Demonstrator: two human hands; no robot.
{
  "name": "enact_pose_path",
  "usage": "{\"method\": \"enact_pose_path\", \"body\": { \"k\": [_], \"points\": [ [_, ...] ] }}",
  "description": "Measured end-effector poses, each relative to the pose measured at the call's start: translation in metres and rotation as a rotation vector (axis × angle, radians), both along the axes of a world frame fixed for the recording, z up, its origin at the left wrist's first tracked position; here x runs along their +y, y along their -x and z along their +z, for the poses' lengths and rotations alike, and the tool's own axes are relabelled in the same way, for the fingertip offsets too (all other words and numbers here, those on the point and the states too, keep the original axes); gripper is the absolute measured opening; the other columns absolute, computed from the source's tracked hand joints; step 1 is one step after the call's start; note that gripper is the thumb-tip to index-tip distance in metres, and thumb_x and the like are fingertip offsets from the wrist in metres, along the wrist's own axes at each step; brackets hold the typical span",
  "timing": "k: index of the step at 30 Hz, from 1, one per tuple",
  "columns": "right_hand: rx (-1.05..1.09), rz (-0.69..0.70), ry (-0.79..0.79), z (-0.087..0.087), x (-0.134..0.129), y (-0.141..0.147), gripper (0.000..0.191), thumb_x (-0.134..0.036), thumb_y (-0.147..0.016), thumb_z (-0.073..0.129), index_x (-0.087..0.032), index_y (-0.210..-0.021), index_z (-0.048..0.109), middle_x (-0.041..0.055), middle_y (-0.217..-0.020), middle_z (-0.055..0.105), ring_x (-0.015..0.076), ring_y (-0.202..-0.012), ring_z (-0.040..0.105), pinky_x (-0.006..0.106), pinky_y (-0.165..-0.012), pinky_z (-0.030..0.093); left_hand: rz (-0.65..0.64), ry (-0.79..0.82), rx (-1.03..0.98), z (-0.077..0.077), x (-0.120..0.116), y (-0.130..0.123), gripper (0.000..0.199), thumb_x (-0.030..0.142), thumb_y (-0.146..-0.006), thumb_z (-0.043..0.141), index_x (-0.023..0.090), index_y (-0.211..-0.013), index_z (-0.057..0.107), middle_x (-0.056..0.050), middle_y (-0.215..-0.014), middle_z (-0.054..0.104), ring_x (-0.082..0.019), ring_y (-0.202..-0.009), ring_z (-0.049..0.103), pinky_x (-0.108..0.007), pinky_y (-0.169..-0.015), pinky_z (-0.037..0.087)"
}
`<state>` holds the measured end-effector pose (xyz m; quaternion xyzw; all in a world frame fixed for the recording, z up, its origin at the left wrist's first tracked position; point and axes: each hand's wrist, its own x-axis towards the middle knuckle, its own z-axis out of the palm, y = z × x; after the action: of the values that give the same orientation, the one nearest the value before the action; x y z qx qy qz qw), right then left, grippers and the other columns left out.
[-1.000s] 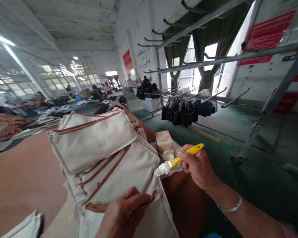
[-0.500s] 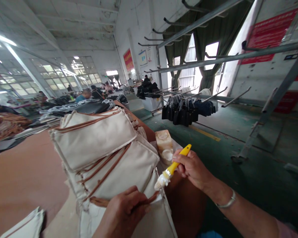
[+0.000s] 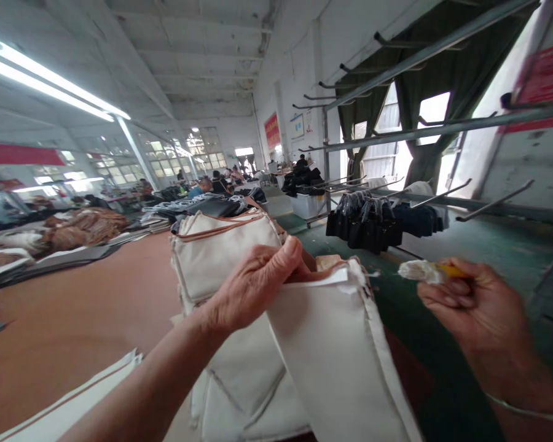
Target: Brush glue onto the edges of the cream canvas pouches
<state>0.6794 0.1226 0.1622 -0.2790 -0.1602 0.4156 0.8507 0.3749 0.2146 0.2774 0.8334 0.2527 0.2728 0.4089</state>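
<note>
My left hand point(image 3: 258, 285) is closed on the brown top edge of a cream bag piece point(image 3: 332, 356) and holds it raised. White wet-looking stuff shows along that edge. Off to the right, my right hand point(image 3: 483, 307) grips a paint brush point(image 3: 421, 271) by its yellow handle, bristles pointing left and coated in white. The brush is apart from the bag piece. Behind my left hand lies a stack of similar cream pieces point(image 3: 221, 242) with brown edges. A tan container point(image 3: 327, 263) is mostly hidden behind the raised piece.
A brown-topped table point(image 3: 138, 301) spreads left, with another cream piece point(image 3: 83, 399) near its front and brown material piled point(image 3: 87, 227) farther back. To the right stands a metal rack point(image 3: 396, 135) with prongs and hanging black bags point(image 3: 364, 224). Several people sit in the distance.
My left hand has lifted the bag piece up off the stack. The brush, earlier at the piece's edge, has moved away to the right. The view has swung left.
</note>
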Motion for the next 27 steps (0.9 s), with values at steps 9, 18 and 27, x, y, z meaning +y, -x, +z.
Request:
{"method": "enact_pose_path", "body": {
  "k": [9, 18, 27],
  "points": [
    [0.076, 0.108, 0.139, -0.053, -0.001, 0.012, 0.018, -0.016, -0.065, 0.074, -0.015, -0.066, 0.056, -0.0087, -0.039, 0.033, 0.0023, -0.032, 0.027, 0.016, -0.033, 0.035, 0.160, 0.194, 0.505, -0.095, 0.083, 0.114, 0.065, 0.067, -0.090, 0.030, 0.017, -0.085, 0.071, -0.008, -0.086, 0.068, -0.022, -0.081, 0.059, -0.029, -0.076, 0.044],
    [0.126, 0.307, 0.242, -0.106, 0.030, 0.085, 0.035, -0.026, -0.071, 0.076, -0.017, -0.055, 0.045, -0.0084, -0.036, 0.031, 0.0029, -0.032, 0.023, 0.016, -0.033, 0.025, 0.838, -0.317, 0.681, -0.198, 0.057, 0.123, 0.029, 0.047, -0.080, 0.057, 0.020, -0.091, 0.050, -0.007, -0.093, 0.057, -0.026, -0.090, 0.055, -0.034, -0.075, 0.038],
    [0.001, 0.362, 0.274, -0.106, 0.049, 0.117, 0.036, -0.029, -0.069, 0.077, -0.017, -0.057, 0.046, -0.0081, -0.039, 0.034, 0.0025, -0.034, 0.024, 0.016, -0.035, 0.023, 0.962, -0.068, 0.631, -0.226, 0.021, 0.134, 0.031, 0.052, -0.090, 0.042, 0.022, -0.096, 0.048, -0.007, -0.096, 0.060, -0.026, -0.088, 0.059, -0.035, -0.070, 0.039]
  ]
}}
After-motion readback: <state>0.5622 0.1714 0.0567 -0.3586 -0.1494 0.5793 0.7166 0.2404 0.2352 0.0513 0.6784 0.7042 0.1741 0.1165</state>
